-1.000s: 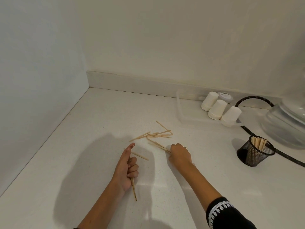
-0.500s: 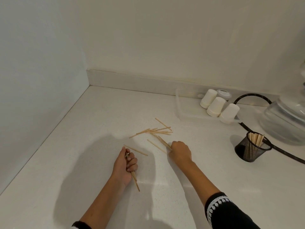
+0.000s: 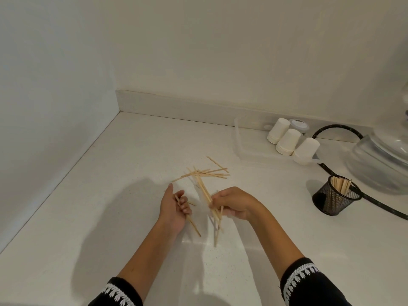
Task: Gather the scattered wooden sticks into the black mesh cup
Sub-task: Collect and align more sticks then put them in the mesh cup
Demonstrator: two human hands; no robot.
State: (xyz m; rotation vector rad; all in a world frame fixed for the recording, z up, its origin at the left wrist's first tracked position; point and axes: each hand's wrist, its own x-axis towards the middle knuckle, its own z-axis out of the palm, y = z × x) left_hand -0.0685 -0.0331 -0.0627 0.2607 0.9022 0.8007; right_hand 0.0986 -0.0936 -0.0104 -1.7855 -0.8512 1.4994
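Note:
Several thin wooden sticks (image 3: 209, 172) lie scattered on the white counter, just beyond both hands. My left hand (image 3: 174, 206) curls around a stick or two, one end poking out below the palm. My right hand (image 3: 234, 203) is lifted off the counter and grips a loose bunch of sticks (image 3: 207, 195) that fan out above and below the fingers. The black mesh cup (image 3: 335, 198) stands upright to the right, well apart from my hands, with several sticks standing inside it.
A clear plastic tray (image 3: 242, 149) at the back holds three upturned white paper cups (image 3: 287, 141). A black hose (image 3: 326, 168) curves behind the mesh cup. A large glass vessel (image 3: 382, 162) sits at the far right. Walls close off the left and back.
My right hand has risen from the counter with a bunch of sticks and drawn back toward me. My left hand has turned palm up a little, still holding its sticks.

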